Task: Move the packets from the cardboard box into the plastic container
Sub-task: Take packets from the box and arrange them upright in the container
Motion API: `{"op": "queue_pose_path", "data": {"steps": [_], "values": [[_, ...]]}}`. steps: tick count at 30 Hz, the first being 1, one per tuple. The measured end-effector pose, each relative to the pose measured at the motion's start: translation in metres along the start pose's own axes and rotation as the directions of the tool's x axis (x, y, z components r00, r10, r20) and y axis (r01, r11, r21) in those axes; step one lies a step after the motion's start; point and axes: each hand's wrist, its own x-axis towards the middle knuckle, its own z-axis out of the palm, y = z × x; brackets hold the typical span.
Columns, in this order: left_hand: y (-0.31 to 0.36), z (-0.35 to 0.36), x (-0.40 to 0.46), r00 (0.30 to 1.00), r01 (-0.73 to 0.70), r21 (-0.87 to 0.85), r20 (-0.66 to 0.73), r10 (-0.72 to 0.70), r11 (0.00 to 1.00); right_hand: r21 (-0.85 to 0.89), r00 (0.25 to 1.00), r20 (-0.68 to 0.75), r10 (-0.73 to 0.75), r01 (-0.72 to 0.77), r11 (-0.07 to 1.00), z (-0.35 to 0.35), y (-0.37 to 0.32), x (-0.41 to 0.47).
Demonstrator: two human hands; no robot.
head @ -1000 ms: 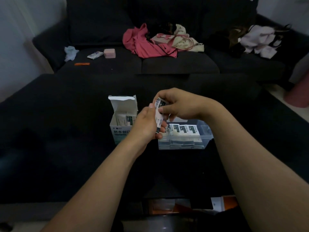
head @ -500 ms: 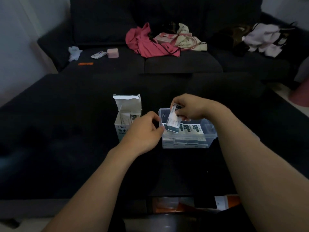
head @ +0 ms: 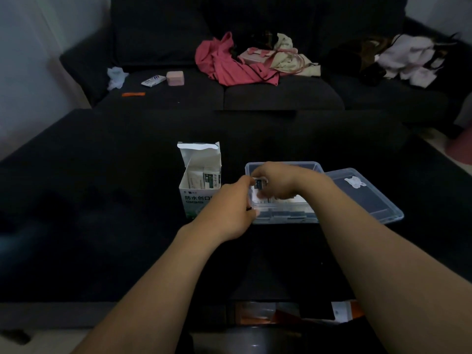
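Since half a second ago the right hand [head: 274, 181] has dropped from above the plastic container [head: 282, 192] down into it, carrying its packet [head: 260, 183] with it, and the left hand [head: 229, 205] has moved up against the container's left wall.

At 9 o'clock from the container, just beside it on the dark worktop [head: 102, 200], the cardboard box [head: 200, 180] stands upright with its top flap open; more packets [head: 204, 178] stand inside it. The left hand lies between box and container, fingers curled at the container's near left corner; whether they grip the wall cannot be told. Inside the container the right hand's fingers are curled, pinching the packet low over the packets already lying there. At 3 o'clock the clear lid [head: 367, 192] lies flat, touching the container. At 12 o'clock, well apart, a dark sofa [head: 281, 98] carries pink clothing [head: 229, 65].
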Motion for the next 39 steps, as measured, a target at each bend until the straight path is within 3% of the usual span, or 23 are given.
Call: {"op": "queue_pose_path", "data": {"steps": [10, 13, 16, 18, 20, 22, 24, 26, 31, 39], "values": [[0.002, -0.009, -0.005, 1.000, -0.012, -0.045, -0.002, 0.012, 0.999, 0.094, 1.000, 0.007, -0.020, 0.019, 0.995, 0.004, 0.004, 0.002], [0.006, -0.024, -0.013, 0.980, 0.000, -0.101, -0.197, -0.020, 0.995, 0.158, 0.995, -0.082, -0.053, 0.065, 0.985, -0.006, 0.005, -0.007], [0.001, -0.047, -0.020, 0.804, -0.029, -0.217, -0.585, -0.106, 0.976, 0.182, 0.927, -0.358, -0.112, 0.187, 0.965, -0.023, 0.003, -0.021], [-0.010, -0.060, -0.024, 0.702, 0.037, -0.249, -0.683, -0.202, 0.968, 0.184, 0.823, -0.549, -0.144, 0.287, 0.940, -0.033, -0.008, -0.033], [-0.026, -0.066, -0.025, 0.710, 0.193, -0.230, -0.639, -0.297, 0.954, 0.222, 0.760, -0.614, -0.211, 0.424, 0.878, -0.037, -0.030, -0.046], [-0.038, -0.062, -0.021, 0.762, 0.344, -0.166, -0.526, -0.378, 0.924, 0.254, 0.760, -0.575, -0.302, 0.517, 0.818, -0.032, -0.056, -0.055], [-0.045, -0.061, -0.019, 0.803, 0.405, -0.160, -0.409, -0.434, 0.900, 0.171, 0.773, -0.516, -0.369, 0.516, 0.840, -0.020, -0.079, -0.051], [-0.047, -0.063, -0.019, 0.828, 0.411, -0.222, -0.314, -0.464, 0.884, 0.072, 0.798, -0.486, -0.355, 0.442, 0.894, -0.008, -0.090, -0.036], [-0.047, -0.062, -0.022, 0.858, 0.341, -0.251, -0.312, -0.409, 0.906, -0.169, 0.811, -0.534, -0.238, 0.173, 0.970, 0.016, -0.093, -0.005], [-0.051, -0.062, -0.022, 0.874, 0.304, -0.263, -0.305, -0.378, 0.915, -0.219, 0.836, -0.495, -0.236, 0.142, 0.965, 0.017, -0.096, 0.001]]}}
